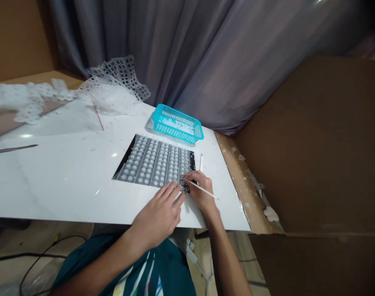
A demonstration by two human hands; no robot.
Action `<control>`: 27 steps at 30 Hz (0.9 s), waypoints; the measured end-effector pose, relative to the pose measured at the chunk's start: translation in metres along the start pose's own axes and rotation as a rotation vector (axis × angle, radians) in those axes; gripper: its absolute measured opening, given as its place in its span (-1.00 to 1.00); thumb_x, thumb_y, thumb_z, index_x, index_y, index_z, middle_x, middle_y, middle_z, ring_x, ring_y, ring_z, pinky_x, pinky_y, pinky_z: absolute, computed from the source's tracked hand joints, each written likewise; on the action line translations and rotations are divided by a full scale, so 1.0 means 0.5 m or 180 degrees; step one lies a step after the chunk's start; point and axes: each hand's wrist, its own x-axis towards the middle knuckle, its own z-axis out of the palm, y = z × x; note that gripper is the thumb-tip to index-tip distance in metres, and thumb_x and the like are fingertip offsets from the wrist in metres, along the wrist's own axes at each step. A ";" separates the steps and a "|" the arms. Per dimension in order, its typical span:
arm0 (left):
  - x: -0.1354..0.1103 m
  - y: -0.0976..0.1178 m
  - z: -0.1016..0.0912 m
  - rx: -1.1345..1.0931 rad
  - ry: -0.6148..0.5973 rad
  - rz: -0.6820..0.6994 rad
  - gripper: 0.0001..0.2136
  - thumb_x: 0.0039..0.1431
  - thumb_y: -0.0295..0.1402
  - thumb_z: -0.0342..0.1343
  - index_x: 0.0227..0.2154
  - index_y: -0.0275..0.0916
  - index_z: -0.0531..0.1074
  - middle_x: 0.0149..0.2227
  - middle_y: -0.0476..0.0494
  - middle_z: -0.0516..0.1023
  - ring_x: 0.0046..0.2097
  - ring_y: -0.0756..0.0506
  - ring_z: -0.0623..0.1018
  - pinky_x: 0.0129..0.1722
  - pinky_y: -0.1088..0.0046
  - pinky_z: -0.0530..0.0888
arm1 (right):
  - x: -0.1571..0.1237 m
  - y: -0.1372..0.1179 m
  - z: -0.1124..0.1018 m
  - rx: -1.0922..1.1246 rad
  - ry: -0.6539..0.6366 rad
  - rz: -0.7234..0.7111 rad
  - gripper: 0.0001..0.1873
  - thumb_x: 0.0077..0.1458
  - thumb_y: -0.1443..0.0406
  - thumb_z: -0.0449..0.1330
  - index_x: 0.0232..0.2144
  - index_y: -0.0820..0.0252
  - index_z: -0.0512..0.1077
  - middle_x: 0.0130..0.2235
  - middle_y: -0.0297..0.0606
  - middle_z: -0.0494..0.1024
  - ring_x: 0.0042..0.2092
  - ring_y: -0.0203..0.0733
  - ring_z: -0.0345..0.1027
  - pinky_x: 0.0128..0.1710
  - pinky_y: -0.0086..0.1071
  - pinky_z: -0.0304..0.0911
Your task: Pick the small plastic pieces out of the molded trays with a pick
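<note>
A dark sheet [150, 160] covered in rows of small round white-grey dots lies flat on the white tabletop [67, 176]. My left hand [159, 213] rests on the sheet's near right corner, fingers stretched flat and pressing it down. My right hand [199, 191] is closed in a pinch on a thin white stick tool [202, 190], whose tip sits at the dots in that same corner. The two hands almost touch.
A turquoise perforated basket [176, 123] stands just behind the sheet. Crumpled white punched-out sheets [113, 82] pile up at the back left. A thin red stick [98, 117] and a dark rod [11, 149] lie on the table. Brown cardboard [313, 144] walls off the right side; grey curtain behind.
</note>
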 end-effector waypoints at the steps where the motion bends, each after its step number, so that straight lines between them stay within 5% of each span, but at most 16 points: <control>1: 0.000 0.000 -0.001 0.0005 -0.0011 0.0005 -0.55 0.55 -0.26 -0.05 0.39 -0.30 0.30 0.47 -0.38 0.27 0.53 -0.32 0.17 0.49 -0.01 0.15 | 0.000 0.000 0.003 0.0031 0.0067 0.0053 -0.84 0.27 0.38 0.28 -0.34 0.06 0.62 -0.17 -0.20 0.71 -0.12 -0.03 0.62 -0.06 -0.20 0.48; 10: 0.003 0.000 -0.005 -0.0029 -0.0055 0.0001 -0.57 0.54 -0.26 -0.04 0.34 -0.34 0.35 0.47 -0.42 0.27 0.53 -0.32 0.18 0.51 0.01 0.10 | 0.000 -0.016 0.027 -0.0118 0.0384 0.0299 -0.84 0.23 0.36 0.29 -0.39 0.06 0.62 -0.23 -0.18 0.72 -0.12 0.04 0.61 -0.04 -0.14 0.45; 19: -0.001 0.001 -0.005 0.0054 -0.0064 -0.0021 -0.55 0.55 -0.27 -0.06 0.38 -0.32 0.29 0.46 -0.37 0.29 0.52 -0.32 0.20 0.49 0.02 0.13 | 0.006 -0.009 0.011 0.0511 0.0628 0.0691 -0.81 0.29 0.21 0.32 -0.38 0.10 0.61 -0.19 -0.18 0.76 -0.14 0.04 0.64 -0.05 -0.17 0.45; 27: -0.001 0.005 -0.018 0.0053 -0.0103 -0.0012 -0.54 0.52 -0.28 -0.02 0.37 -0.37 0.27 0.46 -0.47 0.26 0.53 -0.36 0.16 0.49 -0.02 0.15 | 0.018 0.023 0.008 0.1099 0.0192 0.0760 -0.82 0.23 0.19 0.39 -0.40 0.12 0.61 -0.11 -0.11 0.74 -0.02 0.06 0.63 0.06 -0.10 0.47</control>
